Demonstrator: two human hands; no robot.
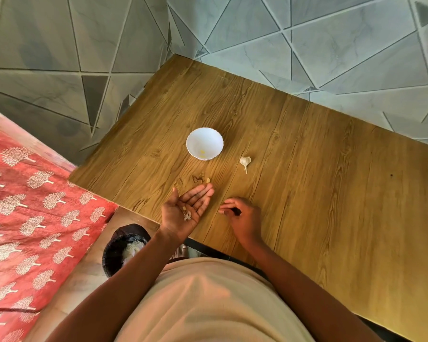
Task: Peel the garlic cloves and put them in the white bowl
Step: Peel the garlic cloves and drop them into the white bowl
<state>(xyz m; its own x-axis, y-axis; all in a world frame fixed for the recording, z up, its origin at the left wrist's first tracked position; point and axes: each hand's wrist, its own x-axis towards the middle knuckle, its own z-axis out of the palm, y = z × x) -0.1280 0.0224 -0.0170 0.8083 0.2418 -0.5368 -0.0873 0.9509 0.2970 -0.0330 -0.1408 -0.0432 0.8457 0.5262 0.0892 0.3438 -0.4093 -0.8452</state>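
Observation:
The white bowl (204,143) stands on the wooden table (307,169) with a small yellowish bit at its bottom. A garlic bulb (245,161) lies just right of it. A single small clove (208,180) rests on the table past my left fingertips. My left hand (187,209) lies palm up with straight fingers, and scraps of garlic peel (187,215) sit on the palm. My right hand (241,214) hovers beside it, fingers curled, fingertips close together; I cannot tell whether they pinch anything.
A dark bin (124,248) with pale scraps inside stands on the floor below the table's near-left edge. A red patterned cloth (30,206) covers a surface at the left. Tiled walls close the far sides of the table.

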